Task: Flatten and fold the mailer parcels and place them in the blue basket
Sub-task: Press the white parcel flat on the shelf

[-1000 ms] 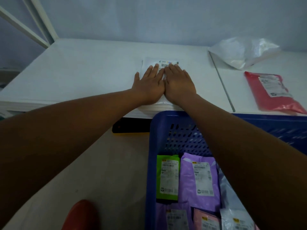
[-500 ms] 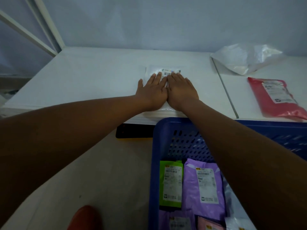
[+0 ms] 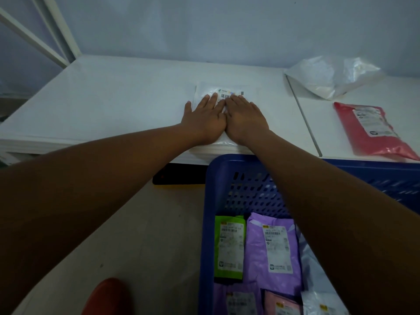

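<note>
The fingers [image 3: 212, 100] of the left hand [image 3: 204, 120] and the right hand [image 3: 246, 120] are straight and close together. Both palms press flat, side by side and touching along the thumb edges, on the white mailer [image 3: 205, 89]. The mailer lies flat on the tabletop [image 3: 113, 98] beneath the hands. Its far edge and the top of its shipping label [image 3: 229, 94] show just past the fingertips, and its near edge shows behind the wrists at the tabletop's front. Well to the right of the fingers, a crumpled clear bag [image 3: 329, 76] and a red mailer [image 3: 372, 130] lie on the tabletop. Back from the fingers, below the forearms, the blue basket [image 3: 210, 201] holds a green mailer [image 3: 229, 246] and a purple mailer [image 3: 272, 246] side by side, with more mailers nearer. Compared with half a second ago, the hands keep the same flat pose on the mailer, which has not shifted.
</note>
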Demonstrator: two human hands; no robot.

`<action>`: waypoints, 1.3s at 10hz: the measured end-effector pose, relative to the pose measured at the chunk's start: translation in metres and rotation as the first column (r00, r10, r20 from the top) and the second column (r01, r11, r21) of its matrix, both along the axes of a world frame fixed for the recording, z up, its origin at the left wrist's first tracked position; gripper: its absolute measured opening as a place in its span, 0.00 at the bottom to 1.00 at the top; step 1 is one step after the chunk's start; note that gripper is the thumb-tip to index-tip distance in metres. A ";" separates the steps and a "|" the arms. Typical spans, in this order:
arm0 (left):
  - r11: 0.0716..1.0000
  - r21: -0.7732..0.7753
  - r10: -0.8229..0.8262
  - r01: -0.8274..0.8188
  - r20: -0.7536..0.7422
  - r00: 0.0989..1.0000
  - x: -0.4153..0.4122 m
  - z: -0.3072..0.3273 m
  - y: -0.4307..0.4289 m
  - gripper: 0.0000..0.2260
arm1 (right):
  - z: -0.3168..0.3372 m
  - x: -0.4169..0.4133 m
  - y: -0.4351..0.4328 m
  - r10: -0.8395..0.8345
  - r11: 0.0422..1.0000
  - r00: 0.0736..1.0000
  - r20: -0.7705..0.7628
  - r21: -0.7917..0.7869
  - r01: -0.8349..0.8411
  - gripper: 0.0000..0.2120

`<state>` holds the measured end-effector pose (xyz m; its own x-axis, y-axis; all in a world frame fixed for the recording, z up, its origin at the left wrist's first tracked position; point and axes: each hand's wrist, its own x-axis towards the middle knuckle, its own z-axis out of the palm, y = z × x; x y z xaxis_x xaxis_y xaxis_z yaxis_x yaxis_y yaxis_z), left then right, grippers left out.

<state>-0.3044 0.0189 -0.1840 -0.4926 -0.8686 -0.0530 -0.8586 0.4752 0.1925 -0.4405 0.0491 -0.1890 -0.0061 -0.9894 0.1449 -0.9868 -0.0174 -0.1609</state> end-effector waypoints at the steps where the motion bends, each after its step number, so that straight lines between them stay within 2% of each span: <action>1: 1.000 -0.002 0.001 -0.001 -0.001 1.000 0.000 0.000 0.000 0.24 | 0.000 -0.001 0.000 -0.002 1.000 1.000 0.012 0.017 0.001 0.26; 13: 1.000 -0.017 -0.001 0.001 0.018 1.000 0.000 0.001 0.001 0.24 | 0.000 -0.002 -0.003 0.017 1.000 1.000 0.010 0.013 -0.018 0.25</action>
<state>-0.3041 0.0200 -0.1829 -0.4927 -0.8689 -0.0472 -0.8612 0.4791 0.1695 -0.4423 0.0465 -0.1888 0.0099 -0.9911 0.1324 -0.9848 -0.0326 -0.1706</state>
